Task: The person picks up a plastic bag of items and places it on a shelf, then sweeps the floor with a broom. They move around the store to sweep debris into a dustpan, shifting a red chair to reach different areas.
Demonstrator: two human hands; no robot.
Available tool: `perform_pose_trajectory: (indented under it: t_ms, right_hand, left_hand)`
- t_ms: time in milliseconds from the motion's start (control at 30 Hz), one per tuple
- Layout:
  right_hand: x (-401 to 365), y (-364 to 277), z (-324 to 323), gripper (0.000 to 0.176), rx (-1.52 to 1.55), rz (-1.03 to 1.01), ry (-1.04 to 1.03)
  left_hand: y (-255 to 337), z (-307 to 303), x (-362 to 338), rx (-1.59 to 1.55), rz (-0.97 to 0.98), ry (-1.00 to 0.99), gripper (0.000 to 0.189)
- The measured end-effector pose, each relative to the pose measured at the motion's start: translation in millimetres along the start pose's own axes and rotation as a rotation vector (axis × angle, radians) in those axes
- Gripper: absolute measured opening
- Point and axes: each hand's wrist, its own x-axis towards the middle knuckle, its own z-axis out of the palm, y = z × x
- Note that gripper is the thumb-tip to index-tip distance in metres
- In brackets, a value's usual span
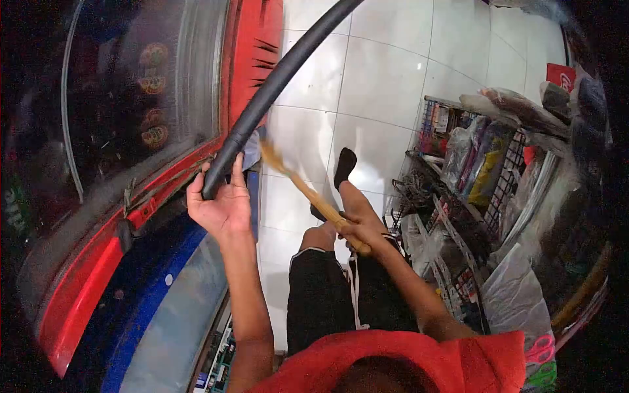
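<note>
A long, curved black tube (pixel 265 98) runs from the top of the head view down to my left hand (pixel 223 206). Its lower end rests at the palm, with my fingers and thumb on either side. My right hand (pixel 360 234), in front of my shorts, is wrapped around a yellowish wooden stick (pixel 311 193). The stick slants up and left to a wider, blurred end near the tube but apart from it. What kind of tool it is cannot be made out.
A red-framed glass case (pixel 226 85) stands on the left, above a blue panel (pixel 154 301). To the right, wire racks (pixel 508 177) hold plastic-wrapped goods. White floor tiles (pixel 386 72) lie ahead. Scissors with pink handles (pixel 540 349) hang at lower right.
</note>
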Motion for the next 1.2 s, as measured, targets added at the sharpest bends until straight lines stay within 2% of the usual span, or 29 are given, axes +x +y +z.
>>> perform_pose_trajectory:
  t_ms: [33,100,133,167,200,233,267,300,367,400,467,500,533,600,700,733,767,833,867,933,1000,1033,1100,1133,1200]
  right_hand:
    - [45.1,16.9,-22.4,0.044,-0.238,-0.272,0.106]
    - [75.7,4.5,-61.7,0.036,-0.462,-0.541,0.212]
    - [84.0,-30.9,-98.7,0.02,-0.368,-0.44,0.2]
    - [95.9,-67.1,-122.1,0.027,-0.274,-0.338,0.189]
    - [71.1,-120.1,-114.7,0.021,-0.218,-0.483,0.365]
    - [73.8,-160.7,-135.2,0.017,-0.294,-0.773,0.453]
    - [63.3,-211.2,-140.6,0.017,-0.416,-0.704,0.599]
    - [72.6,-256.8,-154.7,0.028,-0.527,-0.717,0.712]
    - [59.1,-309.3,-151.2,0.04,-0.276,-0.97,0.574]
    - [57.1,-308.7,-144.7,0.04,-0.266,-0.969,0.572]
    - [35.4,-291.7,-128.1,0.053,-0.324,-1.015,0.596]
    - [3.6,-263.8,-101.8,0.053,-0.312,-0.917,0.649]
    - [-2.3,-226.0,-106.7,0.053,-0.348,-0.92,0.609]
    - [-27.3,-141.1,-106.0,0.054,-0.308,-0.793,0.58]
    - [-94.4,-63.7,-60.6,0.058,0.2,-0.396,0.391]
    - [-97.0,-54.9,-54.8,0.053,0.221,-0.265,0.551]
    - [-90.2,-61.5,-62.8,0.053,0.233,-0.263,0.548]
    - [-64.8,-79.4,-108.1,0.032,-0.132,-0.219,0.576]
    - [-34.7,-78.6,-158.4,0.034,0.182,-0.146,0.388]
    - [15.7,-140.3,-218.1,0.032,-0.189,-0.286,0.551]
    - [24.0,-249.0,-207.1,0.029,-0.524,-0.611,0.792]
    - [20.4,-294.8,-180.4,0.029,-0.138,-0.689,0.703]
    - [40.2,-317.3,-178.8,0.044,-0.353,-0.828,0.911]
    - [36.2,-312.7,-168.6,0.044,-0.346,-0.829,0.912]
    - [17.4,-268.4,-150.0,0.049,-0.455,-0.912,0.951]
  left_hand:
    - [-4.0,5.8,2.6,-0.001,-0.004,-0.001,0.013]
    - [-9.0,19.5,9.4,0.019,0.024,0.086,0.015]
    - [-11.1,25.2,11.0,0.029,0.015,0.071,0.015]
    - [-11.3,26.8,14.2,0.04,0.009,0.069,0.015]
    - [-10.9,26.7,17.4,0.015,-0.011,0.038,0.014]
    - [-11.8,26.4,20.9,-0.014,-0.031,0.009,0.014]
    - [-13.3,26.5,24.0,0.011,0.001,0.005,0.015]
    - [-14.5,28.5,27.2,0.015,0.001,0.006,0.015]
    - [-14.4,32.8,31.0,0.055,0.019,0.058,0.016]
    - [-11.6,33.8,36.0,0.065,0.02,0.056,0.016]
    - [-11.0,38.0,49.7,0.059,0.028,0.018,0.017]
    - [-12.0,43.4,57.5,0.054,0.003,0.017,0.017]
    - [-12.4,49.9,67.1,0.058,-0.034,0.029,0.016]
    - [-17.6,68.4,90.6,0.062,-0.098,0.028,0.015]
    - [-13.9,87.5,117.5,0.117,-0.057,-0.013,0.017]
    - [-10.7,92.8,126.1,0.053,-0.096,-0.066,0.018]
    - [-8.6,101.3,133.1,0.064,-0.101,-0.067,0.018]
    - [-7.7,116.5,143.5,0.125,-0.081,-0.102,0.017]
    - [-8.3,122.3,147.8,0.134,-0.091,-0.106,0.017]
    - [-6.7,131.1,161.7,0.154,-0.086,-0.121,0.016]
    - [-8.9,136.0,171.0,0.183,-0.04,-0.099,0.016]
    - [-8.9,137.6,177.3,0.228,-0.007,-0.07,0.016]
    - [-15.8,144.0,182.3,0.247,-0.028,-0.042,0.016]
    - [-19.8,146.3,184.9,0.228,-0.043,-0.038,0.016]
    - [-23.5,149.3,189.1,0.207,-0.064,-0.036,0.016]
